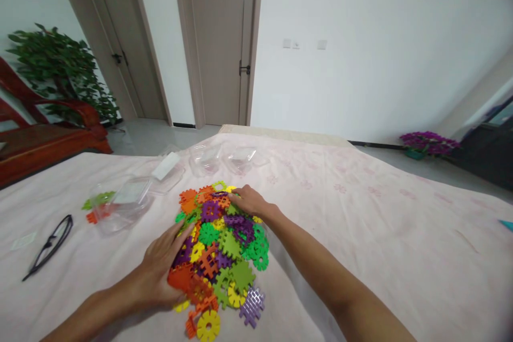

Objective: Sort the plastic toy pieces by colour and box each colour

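Note:
A heap of colourful plastic interlocking pieces (230, 244) lies on the cloth in front of me. It mixes orange, yellow, green and purple shapes, some round with notches, some square. Against the heap's left side rests my left hand (164, 264), fingers stretched over the pieces and holding none that I can make out. My right hand (250, 201) reaches to the far right edge of the heap, its fingertips among orange and yellow pieces. Whether those fingertips grip a piece is hidden. A yellow notched disc (209, 326) and a purple square piece (252, 305) lie at the near end.
Clear plastic containers (204, 160) stand behind the heap. Another clear container (122, 206) sits left, with green and orange pieces beside or inside it. Black-framed glasses (50, 246) lie at far left. A pale flowered cloth (380, 256) covers the surface.

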Tool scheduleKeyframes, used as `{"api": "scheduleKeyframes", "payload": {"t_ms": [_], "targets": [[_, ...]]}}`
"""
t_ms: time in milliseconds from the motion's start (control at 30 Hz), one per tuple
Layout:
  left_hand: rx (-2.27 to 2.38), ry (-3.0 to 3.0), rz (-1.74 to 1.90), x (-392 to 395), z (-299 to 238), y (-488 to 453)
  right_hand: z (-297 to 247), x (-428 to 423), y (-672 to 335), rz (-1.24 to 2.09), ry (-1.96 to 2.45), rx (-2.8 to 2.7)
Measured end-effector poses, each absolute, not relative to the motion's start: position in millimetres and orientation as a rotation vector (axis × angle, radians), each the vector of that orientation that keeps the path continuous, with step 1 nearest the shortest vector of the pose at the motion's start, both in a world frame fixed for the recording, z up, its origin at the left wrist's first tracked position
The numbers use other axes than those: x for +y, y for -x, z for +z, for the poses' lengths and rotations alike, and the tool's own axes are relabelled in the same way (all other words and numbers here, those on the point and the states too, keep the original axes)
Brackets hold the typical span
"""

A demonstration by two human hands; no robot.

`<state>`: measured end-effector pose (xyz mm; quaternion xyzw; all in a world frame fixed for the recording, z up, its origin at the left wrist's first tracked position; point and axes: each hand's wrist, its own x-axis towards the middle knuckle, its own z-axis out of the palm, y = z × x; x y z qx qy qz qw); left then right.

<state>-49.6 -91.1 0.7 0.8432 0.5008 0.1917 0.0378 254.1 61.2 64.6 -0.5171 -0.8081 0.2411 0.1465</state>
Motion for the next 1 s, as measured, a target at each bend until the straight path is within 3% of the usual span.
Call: {"api": "scheduleKeyframes", "payload": {"t_ms": [233, 400, 500, 667, 800, 1000], "targets": [[1.464, -2.470, 0.863, -62, 19, 8, 60, 54, -233, 1.000, 1.352, -2.134], [1.431, -2.200, 1.118, -37, 28, -28, 54, 49, -224, 1.627, 1.132, -1.498], [1.550, -2.032, 1.251, -21, 34, -43, 63, 45, -219, 1.799, 0.997, -1.278], [1.447, -2.141, 1.178, -3, 62, -39, 93, 41, -234, 1.674, 0.954, -1.392], [1.377, -2.414, 0.816, -16, 83, -9, 108, 34, -274, 1.555, 0.838, -1.725], [1.258, -2.550, 0.411, -84, 44, 35, 89, -2, -345, 1.220, 1.005, -2.414]]}}
